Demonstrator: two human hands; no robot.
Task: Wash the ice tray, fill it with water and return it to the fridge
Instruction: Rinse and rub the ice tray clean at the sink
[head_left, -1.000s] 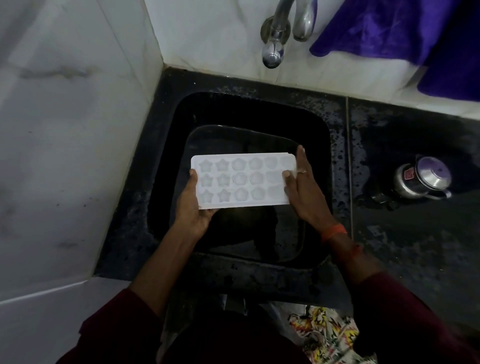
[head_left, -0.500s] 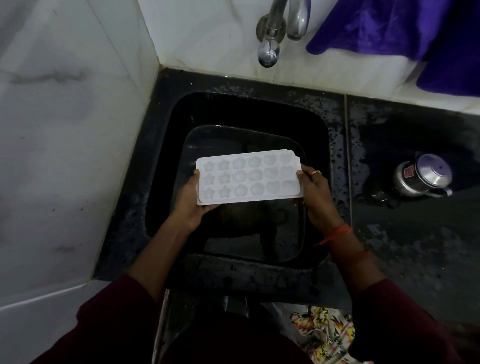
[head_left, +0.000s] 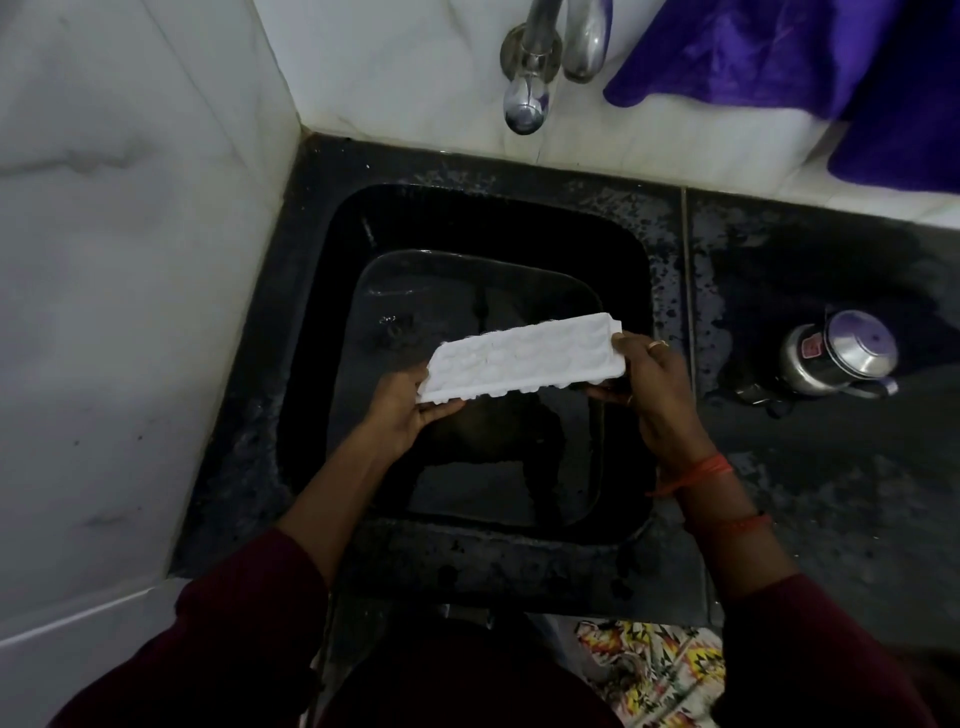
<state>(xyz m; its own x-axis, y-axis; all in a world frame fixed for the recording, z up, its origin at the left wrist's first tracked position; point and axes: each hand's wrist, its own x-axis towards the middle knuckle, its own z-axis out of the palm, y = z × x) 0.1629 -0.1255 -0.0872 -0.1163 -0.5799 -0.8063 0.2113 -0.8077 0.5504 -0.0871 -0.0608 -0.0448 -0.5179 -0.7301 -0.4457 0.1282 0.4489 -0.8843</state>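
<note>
Two end-grips: left hand (head_left: 400, 410) and right hand (head_left: 655, 384) each pinch a short end of the tilted ice tray (head_left: 519, 358), which looks like light, stiff plastic, likely slick when wet, so the ends suit.

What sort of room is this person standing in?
Probably a home kitchen, at the washing-up corner: a dark sink sunk into a black counter, a metal tap on the white wall above it, and a steel pot standing on the counter beside the sink.
</note>
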